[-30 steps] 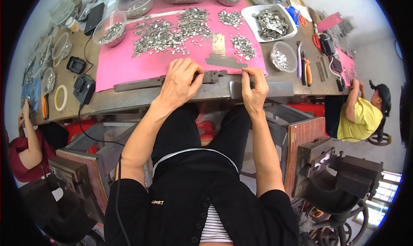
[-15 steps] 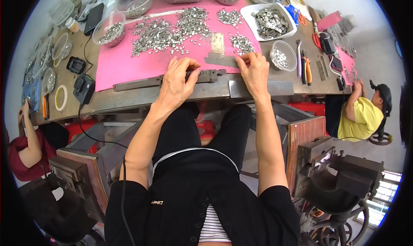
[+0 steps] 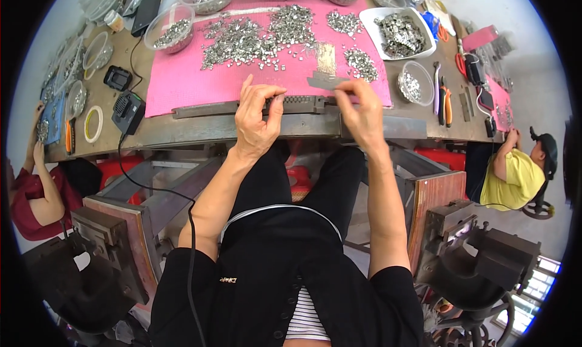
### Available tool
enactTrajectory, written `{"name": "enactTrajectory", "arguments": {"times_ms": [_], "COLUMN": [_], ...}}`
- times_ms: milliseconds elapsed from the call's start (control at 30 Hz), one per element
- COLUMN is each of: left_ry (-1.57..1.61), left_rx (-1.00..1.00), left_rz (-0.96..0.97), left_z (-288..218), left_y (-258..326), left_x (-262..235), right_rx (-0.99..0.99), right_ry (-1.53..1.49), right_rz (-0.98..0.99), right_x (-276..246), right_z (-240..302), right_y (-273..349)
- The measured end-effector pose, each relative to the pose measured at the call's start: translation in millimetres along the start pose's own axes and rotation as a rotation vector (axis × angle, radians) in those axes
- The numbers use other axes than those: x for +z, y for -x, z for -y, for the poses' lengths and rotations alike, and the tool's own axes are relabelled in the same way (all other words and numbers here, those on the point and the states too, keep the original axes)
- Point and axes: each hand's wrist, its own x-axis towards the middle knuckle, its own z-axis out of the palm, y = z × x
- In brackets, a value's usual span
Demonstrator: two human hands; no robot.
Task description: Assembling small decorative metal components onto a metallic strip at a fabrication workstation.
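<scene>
My left hand (image 3: pixel 259 120) is over a long dark metal bar fixture (image 3: pixel 206 109) at the bench's front edge. Its thumb and index finger are bent close together by the fixture's toothed section (image 3: pixel 302 103); anything small between them is hidden. My right hand (image 3: pixel 365 116) is closed, thumb and index pinching the right end of a thin grey metal plate (image 3: pixel 322 80) over the pink mat (image 3: pixel 167 92). Just beyond the plate lies a tan strip (image 3: pixel 326 59) with rows of tiny pieces. Loose silver metal parts (image 3: pixel 242 47) are heaped farther back on the mat.
Tubs of parts, including a clear bowl (image 3: pixel 172 35) and a white tray (image 3: pixel 427 47), line the back and sides. Orange-handled pliers (image 3: pixel 447 101) lie right; a black charger (image 3: pixel 127 112) and tape roll (image 3: pixel 93 124) lie left. People work at both sides.
The view has shifted, so the bench appears farther right. My right hand has moved left relative to the bench, and the plate looks more tilted. My left hand stays by the fixture.
</scene>
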Motion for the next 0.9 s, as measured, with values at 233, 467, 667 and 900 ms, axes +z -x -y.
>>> {"name": "enactTrajectory", "arguments": {"times_ms": [233,467,667,900], "left_ry": [0.049,0.026,-0.5,-0.548], "left_rx": [0.009,-0.154,-0.147,-0.197], "left_rz": [-0.024,0.095,0.32,0.646], "left_z": [-1,-7,46,37], "left_y": [1,-13,-48,-46], "left_x": [2,-15,-51,-58], "right_rx": [-0.188,-0.215,-0.033,-0.098], "right_ry": [0.048,0.022,-0.14,-0.004], "right_rz": [0.07,0.135,0.138,0.056], "right_x": [41,40,36,46], "right_z": [18,14,15,14], "right_y": [9,6,3,9]}}
